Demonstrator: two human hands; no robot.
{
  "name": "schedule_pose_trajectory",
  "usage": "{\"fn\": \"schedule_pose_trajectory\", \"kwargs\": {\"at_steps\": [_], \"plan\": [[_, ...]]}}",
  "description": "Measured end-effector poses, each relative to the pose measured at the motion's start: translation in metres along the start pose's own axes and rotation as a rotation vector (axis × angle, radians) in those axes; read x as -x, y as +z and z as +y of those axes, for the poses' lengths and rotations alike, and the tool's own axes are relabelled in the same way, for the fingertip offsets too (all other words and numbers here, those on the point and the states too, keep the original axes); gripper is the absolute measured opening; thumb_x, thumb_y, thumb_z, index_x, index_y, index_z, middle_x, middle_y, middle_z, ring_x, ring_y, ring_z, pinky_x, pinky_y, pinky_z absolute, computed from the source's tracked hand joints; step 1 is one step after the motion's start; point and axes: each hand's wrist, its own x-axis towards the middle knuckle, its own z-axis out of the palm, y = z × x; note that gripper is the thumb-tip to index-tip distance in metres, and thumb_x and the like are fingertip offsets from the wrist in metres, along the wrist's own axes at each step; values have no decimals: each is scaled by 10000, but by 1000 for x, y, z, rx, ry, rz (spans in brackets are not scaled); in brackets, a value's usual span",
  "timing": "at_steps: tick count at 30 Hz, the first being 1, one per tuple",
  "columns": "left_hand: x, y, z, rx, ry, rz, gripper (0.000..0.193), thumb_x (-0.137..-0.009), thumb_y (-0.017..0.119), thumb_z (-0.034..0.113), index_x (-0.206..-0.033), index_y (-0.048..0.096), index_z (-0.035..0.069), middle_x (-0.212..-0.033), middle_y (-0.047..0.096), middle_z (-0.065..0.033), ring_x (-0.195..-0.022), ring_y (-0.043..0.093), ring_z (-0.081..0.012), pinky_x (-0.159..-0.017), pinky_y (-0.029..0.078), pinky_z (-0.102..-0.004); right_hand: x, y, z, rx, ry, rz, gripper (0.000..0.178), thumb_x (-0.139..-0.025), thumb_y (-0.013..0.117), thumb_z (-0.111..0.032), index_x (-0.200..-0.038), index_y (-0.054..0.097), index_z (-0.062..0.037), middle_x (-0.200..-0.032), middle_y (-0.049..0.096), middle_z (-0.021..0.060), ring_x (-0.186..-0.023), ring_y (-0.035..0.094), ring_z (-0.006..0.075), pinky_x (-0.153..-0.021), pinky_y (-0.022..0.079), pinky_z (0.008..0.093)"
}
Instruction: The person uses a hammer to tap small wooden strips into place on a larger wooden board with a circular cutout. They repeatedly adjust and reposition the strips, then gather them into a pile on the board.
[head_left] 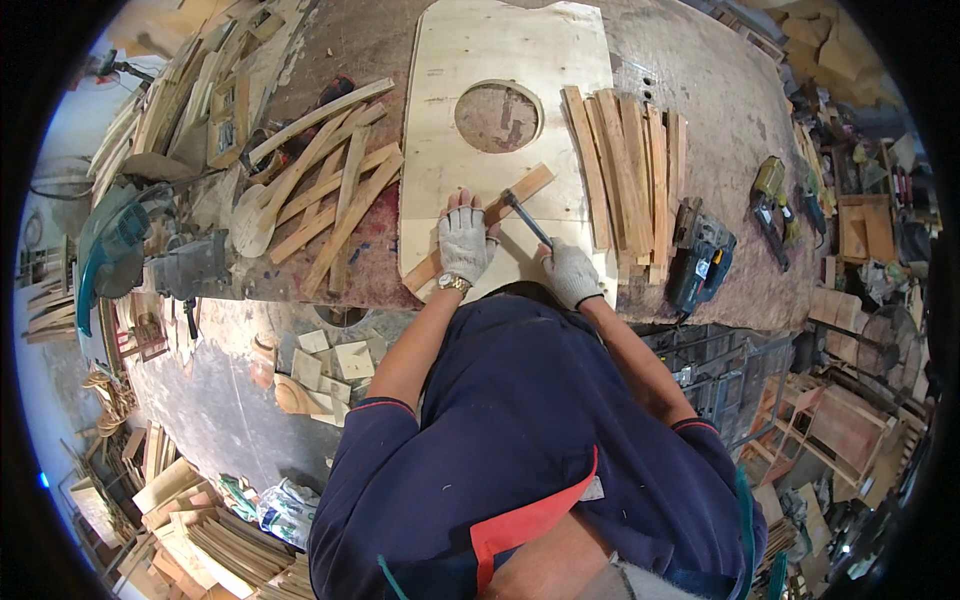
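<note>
Head view: right hand grips hammer; left hand open on strip.
Panel: holed; side strips seemingly unused.

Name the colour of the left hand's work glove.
The left work glove is off-white to pale grey, best in the head view.

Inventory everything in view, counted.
Large worktable: 1, brown, ahead
Plywood panel with round hole: 1, pale, centre
Flat wooden strip: 1, brown, across panel
Slim hammer: 1, grey, at strip
Loose wooden strips: several, tan, left of panel
Aligned wooden strips: several, tan, panel's right side
Boxy power tool: 1, blue, table right
Large machine: 1, teal, far left
Squarish offcuts: several, pale, lower left
Stacked boards: many, tan, bottom left
Left hand: 1, pale glove, on strip
Right hand: 1, pale glove, gripping hammer
</note>
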Motion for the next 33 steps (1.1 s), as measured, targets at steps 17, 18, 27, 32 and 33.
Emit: {"fn": "schedule_pose_trajectory", "kwargs": {"at_steps": [17, 18, 27, 32, 33], "plan": [[-36, -52, -11, 447, -290, -38, 335, -847, 741, 197, -1110, 643, 15, -949, 673, -107, -818, 650, -282, -749, 523, -395, 1, 49, 73, -558, 117, 288, 486, -1050, 482, -454, -912, 648, -18, -703, 616, 126, -643, 593, 289, -611, 452, 419], [-46, -65, -16, 578, -368, 50, 320, -855, 742, 184, -1103, 642, 8, -914, 669, -104, -771, 642, -269, -716, 524, -383, -2, 51, 82, -673, 173, 241, 481, -1055, 480, -473, -891, 619, -43, -663, 565, 63, -584, 539, 206, -545, 420, 372], [-32, -76, -61, 1910, -768, 286, 162, -1010, 622, 113, -1168, 626, 81, -1005, 649, -32, -885, 628, -179, -781, 542, -365, -9, 55, 87, -874, 311, 229, 475, -1033, 507, -549, -863, 580, -112, -613, 482, -39, -491, 441, 78, -445, 353, 269], [-19, -49, -60, 2628, -905, 172, 385, -1065, 456, 382, -1296, 591, 105, -807, 487, -35, -699, 487, -173, -693, 468, -338, -8, 48, 79, -883, 323, 190, 507, -1028, 498, -567, -897, 613, -91, -600, 491, -21, -480, 458, 98, -449, 372, 286], [-24, -50, -58, 2693, -852, 105, 385, -1065, 451, 377, -1301, 590, 106, -800, 478, -34, -683, 472, -171, -679, 457, -336, -6, 40, 76, -901, 338, 174, 510, -1029, 496, -566, -893, 613, -89, -601, 490, -19, -484, 459, 98, -452, 373, 288]]}}
